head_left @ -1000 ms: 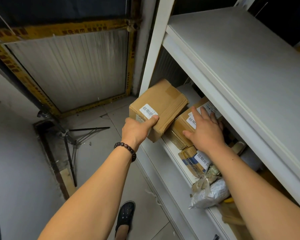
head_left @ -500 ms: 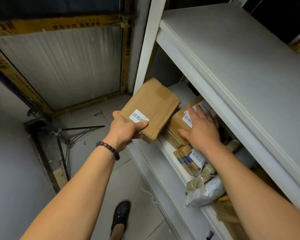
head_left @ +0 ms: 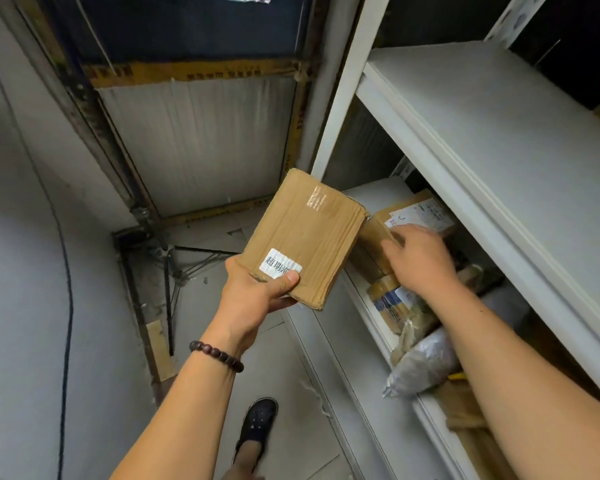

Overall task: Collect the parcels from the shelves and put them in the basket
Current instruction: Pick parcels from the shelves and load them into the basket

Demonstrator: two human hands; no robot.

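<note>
**While one parcel is clear of the rack, another lies on the shelf**

Where the white rack meets the corner of the room, the left hand [head_left: 257, 292] grips a flat brown cardboard parcel [head_left: 305, 237] by its near edge. The thumb is pressed on top at a white printed label, and the fingers are curled beneath. This parcel is held tilted in the air, out in front of the middle shelf [head_left: 371, 192] and over the tiled floor [head_left: 291, 358]. A dark beaded bracelet [head_left: 215, 355] circles that wrist.

The right hand [head_left: 420, 261] reaches into the middle shelf and lies on a second brown box [head_left: 420, 213], which sits on the shelf and carries a white shipping label. The thumb is spread toward the box's near corner. The hand is blurred, so I cannot tell whether it grips the box or only rests on it.

Nearer along the same shelf stand a small taped parcel [head_left: 388, 303] and a grey plastic bag [head_left: 423, 365], the bag at the shelf's front edge. The upper shelf [head_left: 499, 150] shows a bare grey board. Below, a black shoe [head_left: 257, 420] stands on the floor.
</note>
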